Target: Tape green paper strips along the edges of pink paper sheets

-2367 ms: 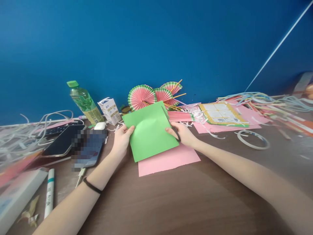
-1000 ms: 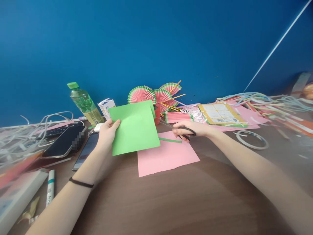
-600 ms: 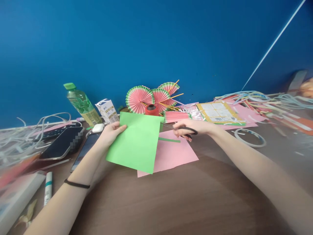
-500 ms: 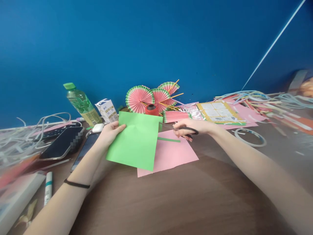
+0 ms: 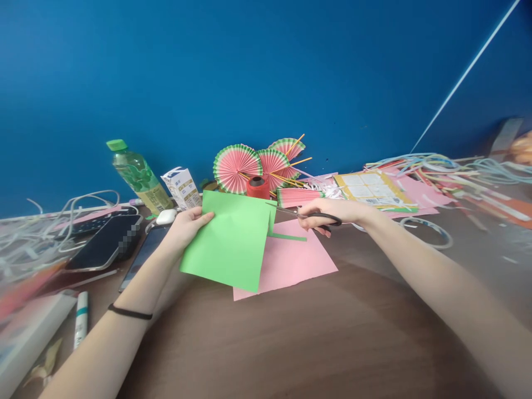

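My left hand [image 5: 190,226] pinches the upper left edge of a green sheet of paper [image 5: 226,241], thumb on its front. The sheet is held tilted above the table. My right hand [image 5: 318,215] grips black-handled scissors [image 5: 331,218], whose blades point left and meet the sheet's upper right edge. A narrow strip hangs along that right edge, still joined near the top as far as I can see. Beneath lies a pink sheet of paper [image 5: 297,263], partly covered by the green one. On the pink sheet rests a thin green strip [image 5: 291,238].
Pleated paper fans [image 5: 236,168] and a red thread spool [image 5: 258,188] stand by the blue wall. Leftward are a green-capped bottle [image 5: 139,174], a carton [image 5: 182,187], phones [image 5: 103,241] and a marker [image 5: 82,318]. At right lie a tape ring [image 5: 428,233] and tangled paper strips [image 5: 440,163].
The scissor blades have moved onto the green sheet's top right edge, and a narrow strip there now stands apart from it. My right hand has shifted slightly right; my left hand stays put.
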Motion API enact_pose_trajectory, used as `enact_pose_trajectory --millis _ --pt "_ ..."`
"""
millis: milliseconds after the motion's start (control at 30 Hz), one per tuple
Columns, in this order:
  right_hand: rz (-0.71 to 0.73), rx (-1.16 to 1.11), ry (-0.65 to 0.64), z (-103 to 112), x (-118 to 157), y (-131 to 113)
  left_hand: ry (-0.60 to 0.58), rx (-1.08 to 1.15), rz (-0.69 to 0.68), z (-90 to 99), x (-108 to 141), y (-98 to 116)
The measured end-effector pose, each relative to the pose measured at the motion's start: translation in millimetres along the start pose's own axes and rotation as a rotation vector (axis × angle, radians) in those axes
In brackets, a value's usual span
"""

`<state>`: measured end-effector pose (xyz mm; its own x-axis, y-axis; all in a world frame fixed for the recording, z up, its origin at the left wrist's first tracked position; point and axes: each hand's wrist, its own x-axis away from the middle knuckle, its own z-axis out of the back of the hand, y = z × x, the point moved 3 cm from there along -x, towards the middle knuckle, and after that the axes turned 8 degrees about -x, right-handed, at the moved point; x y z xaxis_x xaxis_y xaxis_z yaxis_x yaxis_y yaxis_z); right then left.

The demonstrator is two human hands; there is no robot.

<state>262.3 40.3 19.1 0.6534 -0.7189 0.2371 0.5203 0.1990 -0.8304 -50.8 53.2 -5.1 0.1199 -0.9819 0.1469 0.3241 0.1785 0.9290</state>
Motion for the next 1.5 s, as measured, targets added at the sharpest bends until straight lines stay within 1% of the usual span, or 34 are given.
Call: enact_pose_trajectory --millis 100,200,367,567,867,1067,1300,1500 --pt "0.019 0.016 -0.022 -2.3 -3.6 2.3 -0.019 0.005 0.005 -1.5 0.7 -1.0" --pt "0.008 0.027 -0.037 -4.3 -4.8 1.8 -0.041 -0.007 0.003 -1.6 0.7 -1.7" --pt "0.021 0.008 -0.063 -6.7 -4.4 2.1 -0.055 -0.027 0.008 -2.9 4.1 2.1" --pt "0.034 -0.013 -0.054 -8.0 -5.7 5.5 -0.066 -0.023 0.009 -6.1 5.8 4.9" --pt "0.036 0.031 -0.073 -8.0 -5.4 3.4 -0.073 -0.069 0.003 -0.7 0.1 -1.8" --pt "0.024 0.059 -0.064 -7.3 -5.4 6.4 -0.068 -0.057 0.002 -0.1 0.3 -2.0" --pt "0.020 0.037 -0.038 -5.3 -6.5 9.7 -0.063 -0.050 0.013 -1.1 2.1 0.4" --pt "0.024 0.072 -0.042 -6.1 -6.1 8.5 -0.065 -0.033 0.009 0.5 -2.3 -4.1"
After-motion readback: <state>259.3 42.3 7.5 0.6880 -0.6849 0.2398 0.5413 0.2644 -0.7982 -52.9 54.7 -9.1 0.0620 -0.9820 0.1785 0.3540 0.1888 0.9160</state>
